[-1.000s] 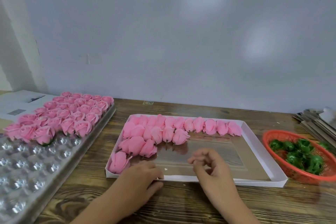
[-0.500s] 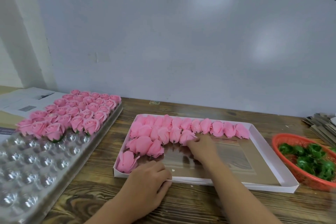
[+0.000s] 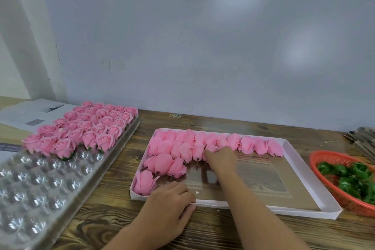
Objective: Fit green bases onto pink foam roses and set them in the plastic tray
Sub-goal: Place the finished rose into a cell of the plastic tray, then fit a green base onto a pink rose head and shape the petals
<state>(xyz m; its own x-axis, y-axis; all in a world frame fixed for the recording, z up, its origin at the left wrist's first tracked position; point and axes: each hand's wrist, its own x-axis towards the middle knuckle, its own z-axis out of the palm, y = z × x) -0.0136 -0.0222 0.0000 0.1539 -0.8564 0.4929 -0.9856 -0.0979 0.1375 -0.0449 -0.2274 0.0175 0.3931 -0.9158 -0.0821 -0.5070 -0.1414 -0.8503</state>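
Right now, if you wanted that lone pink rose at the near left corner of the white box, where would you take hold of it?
Take the lone rose around its broad petal body, coming from above. It lies on its side, apart from the others, hemmed by the white box wall on its left and near sides, with the left hand close on its right.

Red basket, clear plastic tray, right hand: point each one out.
Red basket (image 3: 322,157): head view, on its far rim.
Clear plastic tray (image 3: 38,195): head view, on an empty cup near its front.
Right hand (image 3: 222,158): head view, on the back of the hand.
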